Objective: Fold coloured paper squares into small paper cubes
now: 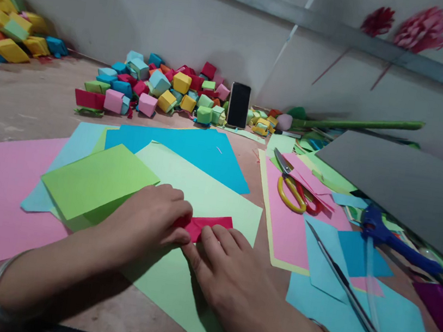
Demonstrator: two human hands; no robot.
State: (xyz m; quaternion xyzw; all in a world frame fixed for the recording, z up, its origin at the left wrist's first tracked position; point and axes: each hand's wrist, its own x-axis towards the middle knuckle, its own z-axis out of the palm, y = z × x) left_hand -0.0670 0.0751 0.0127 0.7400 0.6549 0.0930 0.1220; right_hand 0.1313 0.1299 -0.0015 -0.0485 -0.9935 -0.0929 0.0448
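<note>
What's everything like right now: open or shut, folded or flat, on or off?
Red paper: folded, left hand and right hand on it
Phone: upright, screen dark
Scissors: look nearly shut
Bright green sheet: looks folded over
Blue sheet: flat
Blue glue gun: lying down, on or off unclear

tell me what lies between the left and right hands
A small red paper, touched by both the left hand and the right hand; the head view shows it.

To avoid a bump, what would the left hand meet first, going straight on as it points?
Beyond the red paper it touches, the left hand would probably meet the right hand, though depth is unclear.
</note>
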